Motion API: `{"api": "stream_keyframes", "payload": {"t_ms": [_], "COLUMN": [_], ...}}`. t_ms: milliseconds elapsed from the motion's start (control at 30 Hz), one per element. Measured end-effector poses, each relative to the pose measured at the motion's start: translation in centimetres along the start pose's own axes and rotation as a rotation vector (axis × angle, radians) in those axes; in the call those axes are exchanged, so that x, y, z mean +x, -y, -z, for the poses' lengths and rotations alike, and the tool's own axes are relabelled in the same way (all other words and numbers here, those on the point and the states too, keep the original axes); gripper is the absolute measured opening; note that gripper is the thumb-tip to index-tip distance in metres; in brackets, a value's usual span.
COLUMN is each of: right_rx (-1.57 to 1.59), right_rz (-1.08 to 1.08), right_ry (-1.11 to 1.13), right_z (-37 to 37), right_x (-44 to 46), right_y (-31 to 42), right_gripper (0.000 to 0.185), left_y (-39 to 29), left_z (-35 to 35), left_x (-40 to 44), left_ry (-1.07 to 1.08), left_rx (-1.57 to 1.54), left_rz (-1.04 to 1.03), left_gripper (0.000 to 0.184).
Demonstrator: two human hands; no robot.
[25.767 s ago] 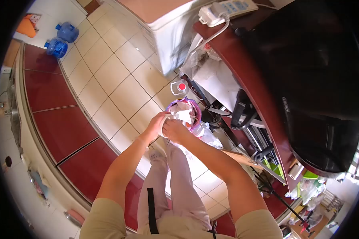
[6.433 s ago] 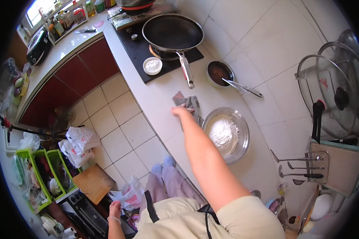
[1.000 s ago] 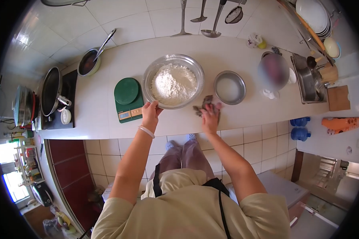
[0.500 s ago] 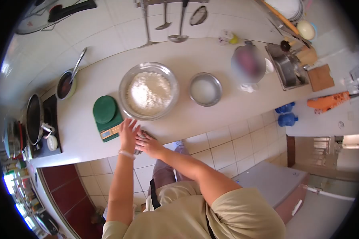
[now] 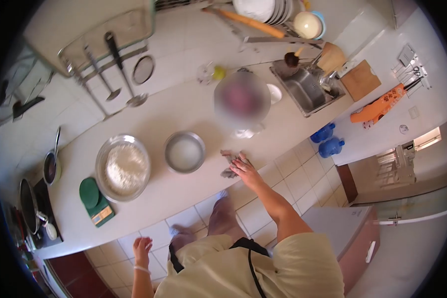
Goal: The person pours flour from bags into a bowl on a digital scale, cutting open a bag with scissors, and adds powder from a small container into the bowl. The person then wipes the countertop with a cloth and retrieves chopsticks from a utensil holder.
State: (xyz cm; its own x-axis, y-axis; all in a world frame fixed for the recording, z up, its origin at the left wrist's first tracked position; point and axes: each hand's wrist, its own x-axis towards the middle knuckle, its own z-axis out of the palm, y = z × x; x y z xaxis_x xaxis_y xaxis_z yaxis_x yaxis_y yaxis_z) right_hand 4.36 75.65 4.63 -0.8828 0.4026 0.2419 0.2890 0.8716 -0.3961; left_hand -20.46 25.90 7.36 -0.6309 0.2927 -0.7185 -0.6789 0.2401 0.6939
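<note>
My right hand [image 5: 242, 167] presses a crumpled grey cloth [image 5: 228, 172] against the countertop near its front edge. Its fingers are over the cloth, which sticks out on the left side. My left hand [image 5: 142, 249] hangs in front of the counter, over the floor tiles, with its fingers loosely bent and nothing visible in them. A metal bowl of white liquid [image 5: 185, 152] stands to the left of the cloth. Beyond it are a large metal basin [image 5: 147, 181] heaped with flour [image 5: 124, 166] and a green kitchen scale [image 5: 95, 201].
A sink [image 5: 308, 92] is set in the counter's far right end, with a wooden board [image 5: 361, 80] beside it. A blurred round container [image 5: 242, 99] stands behind the cloth. Ladles [image 5: 136, 99] hang on the wall. A pan [image 5: 30, 206] sits on the left stove.
My right hand and the cloth have moved rightward along the counter, past the bowl of liquid. My left hand has left the scale's front and dropped off the counter. The view has turned right.
</note>
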Motion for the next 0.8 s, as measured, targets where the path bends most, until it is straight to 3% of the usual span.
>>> {"api": "stream_keyframes", "payload": {"t_ms": [67, 167, 200, 233, 300, 333, 367, 467, 567, 600, 667, 733, 800], "right_rx": [-0.019, -0.291, -0.327, -0.428, -0.563, -0.377, -0.566, -0.417, -0.258, -0.589, -0.573, -0.411, -0.227], "right_rz": [0.027, -0.02, -0.112, -0.089, -0.565, -0.844, -0.651, -0.549, -0.495, -0.704, -0.499, -0.316, -0.059], "right_ry": [-0.048, -0.086, -0.016, -0.009, 0.278, 0.113, -0.038, -0.344, -0.262, -0.129, -0.23, -0.073, -0.188], "right_z": [1.9, 7.0, 8.2, 10.2, 11.3, 16.2, 18.2, 23.9, 24.9, 25.3, 22.8, 20.8, 18.8], "right_x": [-1.2, -3.2, -3.8, -4.1, -4.3, -1.6, -0.8, 4.6, 8.8, 10.7, 11.7, 12.2, 13.0], "right_y": [-6.0, -14.5, -18.1, -22.1, -33.0, -32.5, -35.6, -40.1, -39.1, -34.2, -34.5, -34.1, -29.6], "right_gripper": [0.039, 0.039, 0.044, 0.037, 0.023, 0.022, 0.024, 0.02, 0.043, 0.053, 0.041, 0.02, 0.015], "left_y": [1.7, 3.6, 4.5, 5.4, 7.0, 7.6, 7.8, 7.6, 6.6, 6.2, 5.8, 5.7, 4.9], "left_z": [-1.9, -5.6, -6.7, -7.4, -8.7, -9.0, -9.7, -11.6, -14.6, -15.5, -17.0, -18.6, -20.1], "left_x": [-0.8, -2.6, -3.1, -3.4, -3.7, -3.7, -4.1, -4.5, -4.4, -4.3, -3.3, -2.4, -2.1], "left_ry": [-0.031, -0.126, -0.142, -0.155, -0.192, -0.182, -0.179, -0.189, -0.25, -0.267, -0.336, -0.452, -0.512], "left_rx": [0.013, 0.063, 0.05, 0.065, 0.092, 0.082, 0.066, 0.042, 0.086, 0.129, 0.32, 0.299, 0.34], "left_rz": [0.042, 0.148, 0.146, 0.198, 0.287, 0.325, 0.317, 0.299, 0.217, 0.186, -0.022, -0.17, -0.152], "left_gripper": [0.011, 0.011, 0.011, 0.011, 0.014, 0.014, 0.014, 0.015, 0.016, 0.017, 0.022, 0.029, 0.031]}}
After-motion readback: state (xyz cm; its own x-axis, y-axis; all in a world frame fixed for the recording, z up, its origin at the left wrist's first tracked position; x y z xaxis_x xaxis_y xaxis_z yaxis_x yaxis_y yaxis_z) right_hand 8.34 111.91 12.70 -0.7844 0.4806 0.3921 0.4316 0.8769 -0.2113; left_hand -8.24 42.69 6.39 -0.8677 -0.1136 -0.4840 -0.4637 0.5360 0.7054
